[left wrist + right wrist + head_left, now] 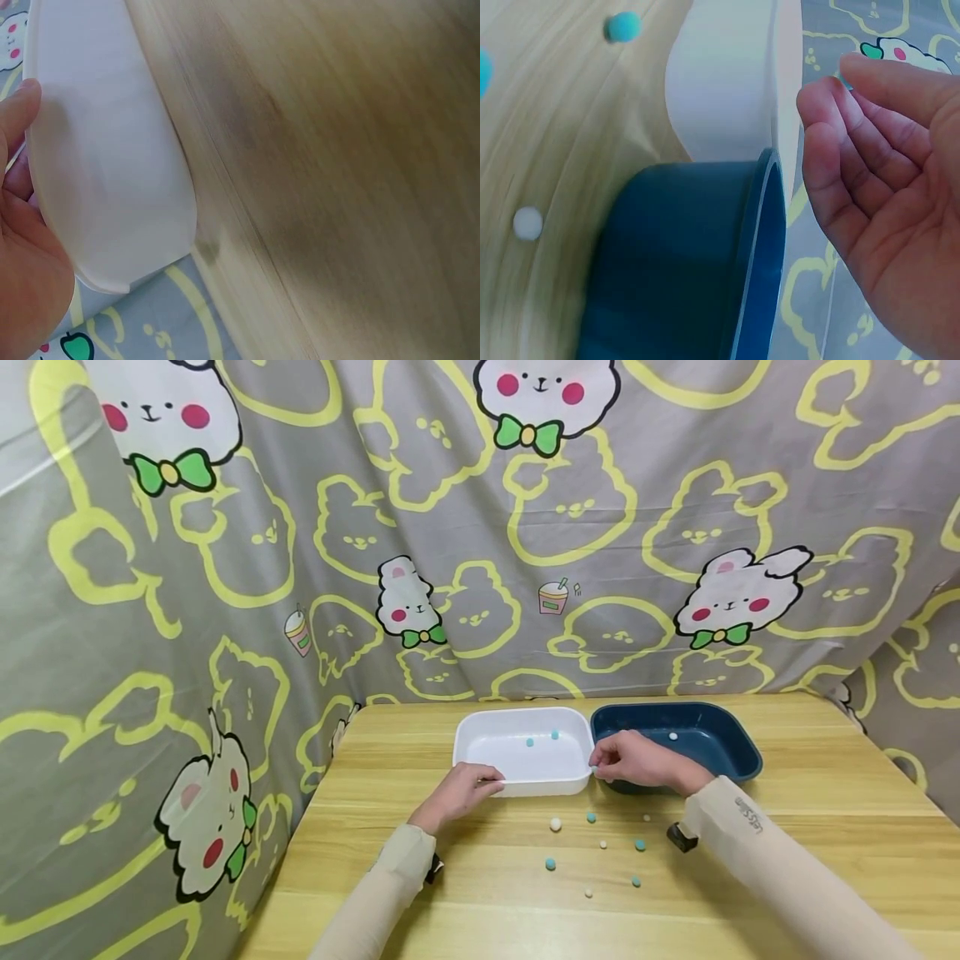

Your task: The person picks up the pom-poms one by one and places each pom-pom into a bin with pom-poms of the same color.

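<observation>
My left hand (461,789) grips the front rim of a white plastic basin (525,789) near its left corner, thumb against the outer wall and fingers behind the rim. Two small blue-green pom-poms (530,742) lie inside that basin. Between thumb and index finger, my right hand (633,758) pinches another blue-green pom-pom (844,80), mostly covered by the fingertips. This hand is at the gap between the white basin and a dark blue basin (738,727). One white pom-pom (673,737) lies in the dark blue basin.
On the wooden table (480,893), in front of the basins, several blue-green pom-poms (551,864) and white pom-poms (556,824) of different sizes are scattered. A grey patterned cloth (465,527) hangs behind the table and along its left side.
</observation>
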Action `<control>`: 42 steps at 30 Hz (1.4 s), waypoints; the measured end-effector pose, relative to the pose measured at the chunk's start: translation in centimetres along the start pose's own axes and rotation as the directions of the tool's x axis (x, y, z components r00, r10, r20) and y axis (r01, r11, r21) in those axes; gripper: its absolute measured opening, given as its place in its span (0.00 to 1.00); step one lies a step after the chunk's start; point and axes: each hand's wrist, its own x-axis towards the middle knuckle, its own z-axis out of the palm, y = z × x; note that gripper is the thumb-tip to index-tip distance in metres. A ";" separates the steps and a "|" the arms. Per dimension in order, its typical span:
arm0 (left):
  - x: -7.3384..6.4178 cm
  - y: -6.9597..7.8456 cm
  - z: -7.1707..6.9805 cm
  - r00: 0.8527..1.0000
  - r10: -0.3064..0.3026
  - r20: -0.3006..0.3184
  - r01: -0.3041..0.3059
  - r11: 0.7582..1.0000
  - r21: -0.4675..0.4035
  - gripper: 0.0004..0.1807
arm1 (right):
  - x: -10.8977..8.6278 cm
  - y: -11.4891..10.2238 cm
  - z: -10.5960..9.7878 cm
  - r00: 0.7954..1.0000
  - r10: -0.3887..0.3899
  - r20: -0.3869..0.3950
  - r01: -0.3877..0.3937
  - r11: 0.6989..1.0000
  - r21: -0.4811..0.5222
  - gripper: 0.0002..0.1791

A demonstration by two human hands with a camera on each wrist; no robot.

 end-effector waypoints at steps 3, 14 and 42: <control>-0.1 0.0 0.0 1.000 -0.004 0.003 0.004 1.000 0.000 0.09 | 0.6 -0.2 0.2 1.000 -0.010 0.005 0.010 1.000 0.010 0.03; 0.0 -0.1 0.0 1.000 -0.011 0.000 0.011 1.000 0.024 0.09 | 2.7 -0.2 0.7 0.999 0.047 0.003 -0.047 0.999 0.014 0.04; -0.1 0.2 0.0 1.000 0.001 -0.006 -0.001 1.000 0.019 0.08 | 5.1 1.1 0.2 0.994 0.097 -0.056 -0.099 0.995 -0.028 0.06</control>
